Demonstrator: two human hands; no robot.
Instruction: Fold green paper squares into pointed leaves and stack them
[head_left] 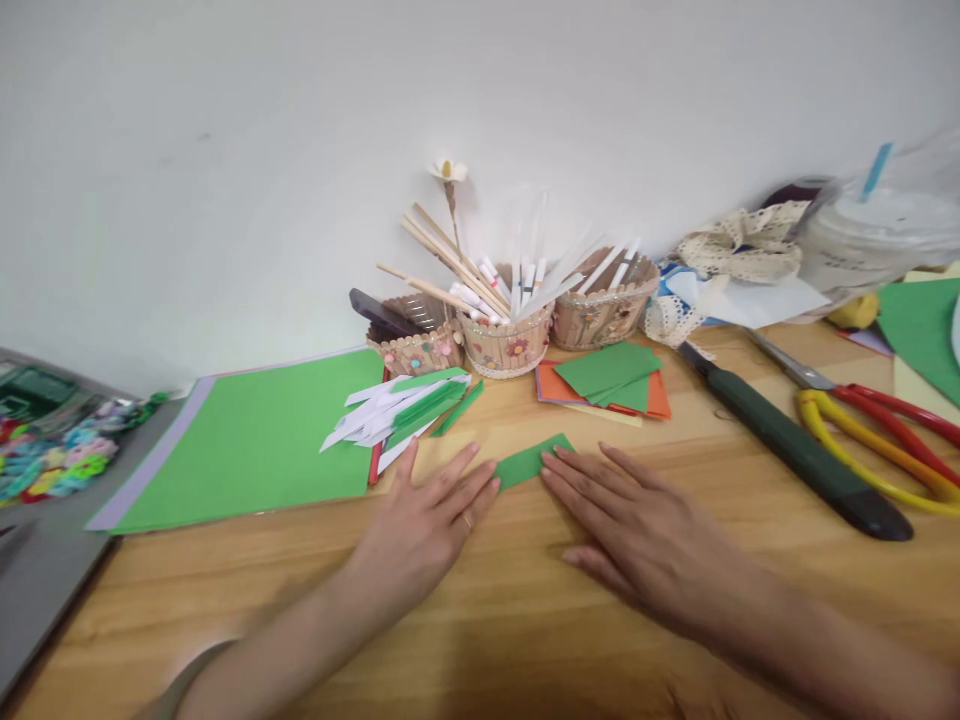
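Note:
A small green paper piece [529,461] lies flat on the wooden table [525,620]. My left hand [427,525] lies flat with its fingers stretched out, the fingertips touching the paper's left end. My right hand [637,535] is also flat and spread, its fingertips resting at the paper's right end. Neither hand holds anything.
A large green sheet [255,440] lies at left beside a pile of white and green paper strips [397,410]. Three craft-stick baskets [504,340] with sticks and pens stand at the wall. Green and orange squares [611,380], a utility knife [795,445], scissors [877,425] and lace [742,250] lie right.

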